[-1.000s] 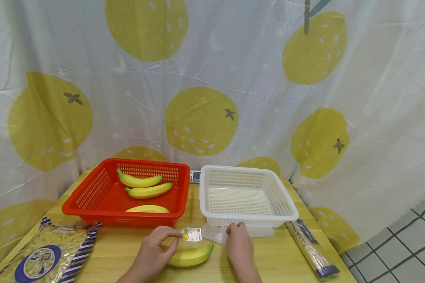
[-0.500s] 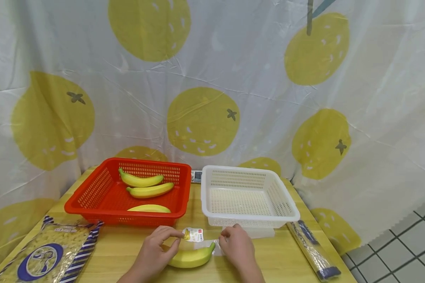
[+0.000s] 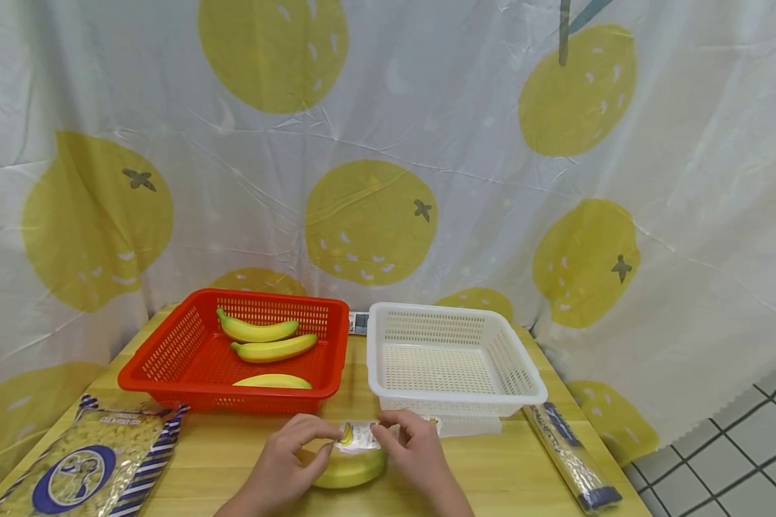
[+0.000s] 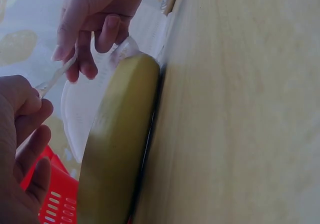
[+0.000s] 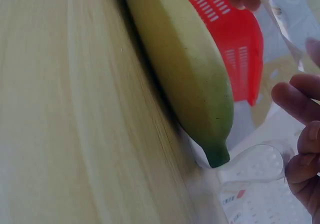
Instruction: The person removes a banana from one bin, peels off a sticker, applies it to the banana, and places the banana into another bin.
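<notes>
My left hand (image 3: 284,456) pinches one end of a white label (image 3: 361,436) with a banana picture on it. My right hand (image 3: 419,456) grips the other end, and the label is stretched between them above a yellow banana (image 3: 348,472). That banana lies on the table under both hands; its green stem (image 5: 217,154) shows in the right wrist view. Close by the right hand's lower fingers, a clear strip (image 5: 255,163) curls up, with small print on it. In the left wrist view, the label (image 4: 57,76) is seen edge-on, apart from the banana.
Behind the left hand stands a red basket (image 3: 168,391) with several bananas or parts of them visible. A white basket (image 3: 455,398) stands at its right, and a pale strip (image 3: 470,426) lies before it. A pasta bag (image 3: 84,459) lies left, a spaghetti packet (image 3: 572,456) right.
My right hand has moved up and left from the strip to the label's right end. The label now spans both hands above the banana. The left hand has barely moved.
</notes>
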The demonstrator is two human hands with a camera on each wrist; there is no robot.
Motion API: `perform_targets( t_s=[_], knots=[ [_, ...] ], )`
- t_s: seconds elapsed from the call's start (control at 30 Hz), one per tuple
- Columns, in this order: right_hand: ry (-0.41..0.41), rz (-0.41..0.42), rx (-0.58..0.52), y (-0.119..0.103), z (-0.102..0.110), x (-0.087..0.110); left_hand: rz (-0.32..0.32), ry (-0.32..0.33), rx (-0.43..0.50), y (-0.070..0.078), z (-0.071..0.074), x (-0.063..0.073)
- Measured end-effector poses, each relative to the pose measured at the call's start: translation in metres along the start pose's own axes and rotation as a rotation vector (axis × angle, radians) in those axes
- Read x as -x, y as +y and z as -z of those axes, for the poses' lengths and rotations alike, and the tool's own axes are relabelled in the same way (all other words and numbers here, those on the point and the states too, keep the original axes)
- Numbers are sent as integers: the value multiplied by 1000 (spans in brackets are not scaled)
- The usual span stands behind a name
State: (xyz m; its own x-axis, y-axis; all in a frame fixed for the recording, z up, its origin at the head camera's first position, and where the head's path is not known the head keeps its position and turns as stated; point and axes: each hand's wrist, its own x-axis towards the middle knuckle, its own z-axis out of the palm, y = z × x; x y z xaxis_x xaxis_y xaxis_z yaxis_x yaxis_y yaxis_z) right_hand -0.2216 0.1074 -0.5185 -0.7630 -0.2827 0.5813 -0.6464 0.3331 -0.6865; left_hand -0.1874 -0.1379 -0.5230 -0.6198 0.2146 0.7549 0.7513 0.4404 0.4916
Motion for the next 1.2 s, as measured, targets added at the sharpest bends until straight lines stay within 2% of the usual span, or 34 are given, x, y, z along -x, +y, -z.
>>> perform_targets(
  t_s=[0.17,0.27,0.37,0.43,0.5,0.57,0.67,0.73,0.97,1.2],
  knots=[
    [-10,9,-70,-2,-1,0,2,-21,1,1,0,1],
    [-17,49,-94,-4,-2,0,93,-14,-14,4,-1,2],
    [-31,143,-104,-3,-5,1,208,-16,-39,6,-1,2],
    [-39,206,-100,-2,-8,2,241,-27,-59,6,0,1],
    [-44,275,-79,-1,-13,3,218,-50,-77,5,3,0],
    [-46,329,-49,-2,-17,3,163,-75,-91,4,8,-1],
    [-62,375,-11,-5,-21,3,80,-115,-102,1,16,-3],
    [-76,384,5,-8,-23,4,50,-150,-105,0,21,-4],
    [-123,415,107,-12,-23,5,42,-307,-89,-5,27,-2],
    [-196,341,163,-14,-26,8,34,-346,-154,-7,27,-3]
  ],
)
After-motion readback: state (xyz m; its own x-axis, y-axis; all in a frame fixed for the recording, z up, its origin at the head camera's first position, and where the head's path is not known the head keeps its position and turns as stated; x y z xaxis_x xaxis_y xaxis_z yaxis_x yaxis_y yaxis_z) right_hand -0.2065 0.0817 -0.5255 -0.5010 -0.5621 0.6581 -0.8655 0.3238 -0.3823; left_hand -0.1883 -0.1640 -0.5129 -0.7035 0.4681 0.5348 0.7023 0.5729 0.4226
